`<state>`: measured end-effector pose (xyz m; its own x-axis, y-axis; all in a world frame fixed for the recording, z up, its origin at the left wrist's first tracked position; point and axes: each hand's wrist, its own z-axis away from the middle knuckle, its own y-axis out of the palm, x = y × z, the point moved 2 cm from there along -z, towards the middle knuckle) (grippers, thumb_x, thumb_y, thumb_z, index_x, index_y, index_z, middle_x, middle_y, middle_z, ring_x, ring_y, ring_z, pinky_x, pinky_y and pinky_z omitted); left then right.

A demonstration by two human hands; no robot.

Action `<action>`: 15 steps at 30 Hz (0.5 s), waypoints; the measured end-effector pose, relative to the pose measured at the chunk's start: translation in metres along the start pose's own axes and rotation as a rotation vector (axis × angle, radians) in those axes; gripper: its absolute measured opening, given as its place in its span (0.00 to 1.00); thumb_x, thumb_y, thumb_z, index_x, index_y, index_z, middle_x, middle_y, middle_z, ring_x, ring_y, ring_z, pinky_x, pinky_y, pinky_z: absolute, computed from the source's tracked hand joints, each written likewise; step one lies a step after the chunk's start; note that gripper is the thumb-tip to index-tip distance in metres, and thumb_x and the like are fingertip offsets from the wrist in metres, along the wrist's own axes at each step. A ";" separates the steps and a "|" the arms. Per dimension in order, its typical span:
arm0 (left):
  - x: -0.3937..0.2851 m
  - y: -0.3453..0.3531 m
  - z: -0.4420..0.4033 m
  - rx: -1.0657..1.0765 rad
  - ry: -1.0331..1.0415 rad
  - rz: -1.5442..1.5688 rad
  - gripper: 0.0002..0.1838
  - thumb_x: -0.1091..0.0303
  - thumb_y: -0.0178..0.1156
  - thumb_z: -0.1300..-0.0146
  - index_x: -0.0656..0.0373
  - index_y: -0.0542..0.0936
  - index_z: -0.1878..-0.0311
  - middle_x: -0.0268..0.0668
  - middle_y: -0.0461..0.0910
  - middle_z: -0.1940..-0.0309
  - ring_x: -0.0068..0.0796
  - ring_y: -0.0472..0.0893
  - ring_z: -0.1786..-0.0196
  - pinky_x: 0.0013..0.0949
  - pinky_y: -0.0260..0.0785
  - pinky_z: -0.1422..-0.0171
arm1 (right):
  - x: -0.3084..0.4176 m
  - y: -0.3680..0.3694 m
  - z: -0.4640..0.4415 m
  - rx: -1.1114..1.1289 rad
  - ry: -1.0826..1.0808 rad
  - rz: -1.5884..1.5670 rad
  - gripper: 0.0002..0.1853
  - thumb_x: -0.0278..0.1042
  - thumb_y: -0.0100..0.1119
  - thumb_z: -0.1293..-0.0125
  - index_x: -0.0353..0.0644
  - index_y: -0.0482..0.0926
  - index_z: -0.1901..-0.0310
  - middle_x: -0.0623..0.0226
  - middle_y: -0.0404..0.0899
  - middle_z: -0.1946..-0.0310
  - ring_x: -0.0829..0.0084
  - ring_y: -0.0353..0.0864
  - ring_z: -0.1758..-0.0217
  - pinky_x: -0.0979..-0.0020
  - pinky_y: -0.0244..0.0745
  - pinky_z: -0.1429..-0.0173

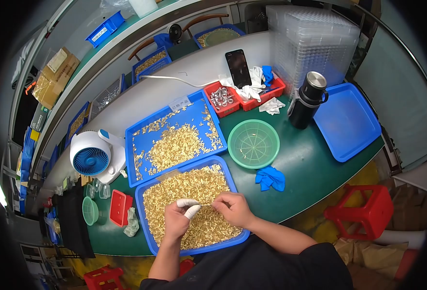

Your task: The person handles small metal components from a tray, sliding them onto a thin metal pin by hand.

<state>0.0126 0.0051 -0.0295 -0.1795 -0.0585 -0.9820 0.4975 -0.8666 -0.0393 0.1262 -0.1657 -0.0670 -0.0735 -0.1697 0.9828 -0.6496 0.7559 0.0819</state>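
Observation:
Both hands meet over a blue tray (143, 227) heaped with small gold-coloured metal pieces (199, 183). White coverings wrap the thumb and forefinger of my left hand (177, 220), which are closed in a pinch. Opposite it, my right hand (235, 209) is bare, its thumb and fingertips also pressed together. A tiny gold-toned glint shows between the two sets of fingertips, too small to make out. Behind lies a larger blue tray (135, 140) with more of the pieces spread in a loose pile and a paper label on its far rim.
Right of the trays sit a green round basket (253, 144) and a crumpled blue glove (270, 179). Farther back are red bins (221, 100), a phone (238, 68), a black flask (306, 101) and another blue tray (347, 121). A white fan (97, 152) and red tray (120, 208) stand left.

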 end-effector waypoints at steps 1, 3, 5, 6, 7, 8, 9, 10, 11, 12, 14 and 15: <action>-0.001 0.001 0.000 0.000 0.006 -0.016 0.08 0.83 0.70 0.38 0.65 0.85 0.56 0.35 0.87 0.61 0.22 0.85 0.58 0.26 0.79 0.50 | 0.000 0.000 0.000 -0.001 0.001 -0.002 0.08 0.30 0.68 0.31 0.34 0.84 0.65 0.63 0.82 0.74 0.75 0.78 0.74 0.70 0.72 0.67; -0.004 0.003 0.000 0.001 0.017 -0.049 0.08 0.83 0.70 0.38 0.65 0.85 0.56 0.35 0.87 0.61 0.21 0.85 0.58 0.26 0.79 0.50 | 0.001 0.000 0.000 -0.008 -0.001 -0.006 0.07 0.30 0.68 0.31 0.34 0.84 0.65 0.63 0.82 0.74 0.75 0.78 0.74 0.70 0.72 0.67; -0.004 0.004 0.000 0.004 0.055 -0.108 0.07 0.83 0.70 0.37 0.65 0.85 0.57 0.34 0.87 0.61 0.21 0.85 0.58 0.26 0.78 0.50 | 0.002 0.000 0.000 -0.015 -0.005 0.004 0.07 0.30 0.68 0.32 0.34 0.84 0.65 0.62 0.82 0.74 0.74 0.78 0.74 0.69 0.72 0.67; -0.004 0.004 0.000 0.005 0.073 -0.137 0.07 0.83 0.70 0.37 0.65 0.85 0.57 0.34 0.87 0.61 0.21 0.85 0.58 0.26 0.78 0.50 | 0.002 0.000 0.000 -0.019 -0.009 0.018 0.07 0.29 0.68 0.32 0.34 0.84 0.65 0.62 0.82 0.74 0.73 0.78 0.74 0.69 0.72 0.67; -0.003 0.004 0.000 -0.001 0.074 -0.164 0.07 0.83 0.70 0.37 0.65 0.86 0.57 0.34 0.87 0.61 0.21 0.84 0.59 0.26 0.78 0.50 | 0.002 -0.001 0.000 -0.022 -0.013 0.031 0.07 0.29 0.68 0.32 0.35 0.84 0.65 0.62 0.82 0.74 0.73 0.79 0.74 0.69 0.72 0.67; -0.003 0.003 0.001 -0.006 0.075 -0.190 0.07 0.83 0.70 0.37 0.65 0.86 0.58 0.34 0.87 0.62 0.21 0.84 0.59 0.26 0.78 0.51 | 0.003 -0.001 0.000 -0.024 -0.013 0.036 0.07 0.29 0.68 0.32 0.35 0.84 0.65 0.62 0.82 0.74 0.72 0.79 0.74 0.69 0.72 0.67; -0.002 0.003 0.001 -0.012 0.075 -0.217 0.06 0.83 0.70 0.37 0.64 0.86 0.58 0.34 0.87 0.62 0.20 0.84 0.59 0.26 0.78 0.51 | 0.004 0.000 -0.001 -0.025 -0.013 0.041 0.07 0.29 0.68 0.32 0.35 0.84 0.65 0.61 0.82 0.74 0.72 0.79 0.74 0.69 0.72 0.67; -0.001 0.002 0.001 -0.025 0.077 -0.248 0.06 0.81 0.71 0.38 0.64 0.87 0.59 0.33 0.87 0.63 0.20 0.84 0.60 0.26 0.77 0.52 | 0.004 0.000 -0.001 -0.026 -0.012 0.045 0.07 0.29 0.68 0.32 0.35 0.84 0.65 0.61 0.82 0.74 0.72 0.79 0.74 0.69 0.72 0.67; 0.002 0.001 0.000 -0.037 0.078 -0.279 0.05 0.79 0.73 0.38 0.64 0.87 0.59 0.33 0.88 0.64 0.19 0.84 0.61 0.25 0.77 0.53 | 0.004 0.000 -0.001 -0.026 -0.015 0.046 0.07 0.29 0.68 0.32 0.35 0.84 0.65 0.61 0.82 0.74 0.71 0.79 0.74 0.68 0.72 0.68; 0.004 0.001 0.000 -0.048 0.080 -0.310 0.05 0.77 0.74 0.39 0.64 0.88 0.60 0.33 0.88 0.66 0.19 0.83 0.62 0.25 0.76 0.55 | 0.004 0.000 -0.001 -0.028 -0.018 0.046 0.07 0.29 0.68 0.32 0.35 0.84 0.65 0.61 0.82 0.74 0.71 0.79 0.74 0.68 0.72 0.68; 0.000 0.005 -0.001 -0.032 0.136 -0.375 0.05 0.76 0.74 0.39 0.64 0.88 0.60 0.33 0.88 0.66 0.19 0.83 0.63 0.25 0.76 0.55 | 0.004 0.000 -0.001 -0.022 -0.023 0.055 0.07 0.29 0.68 0.32 0.35 0.84 0.66 0.61 0.81 0.74 0.71 0.78 0.74 0.68 0.71 0.68; -0.001 0.006 -0.001 -0.024 0.164 -0.408 0.05 0.76 0.74 0.39 0.65 0.88 0.60 0.33 0.88 0.67 0.18 0.83 0.63 0.25 0.76 0.56 | 0.005 0.000 -0.001 -0.015 -0.026 0.063 0.07 0.29 0.68 0.32 0.35 0.84 0.66 0.61 0.81 0.74 0.71 0.78 0.74 0.68 0.71 0.68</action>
<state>0.0162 0.0003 -0.0287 -0.2294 0.3668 -0.9016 0.4340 -0.7906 -0.4320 0.1264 -0.1660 -0.0622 -0.1331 -0.1378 0.9815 -0.6319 0.7747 0.0231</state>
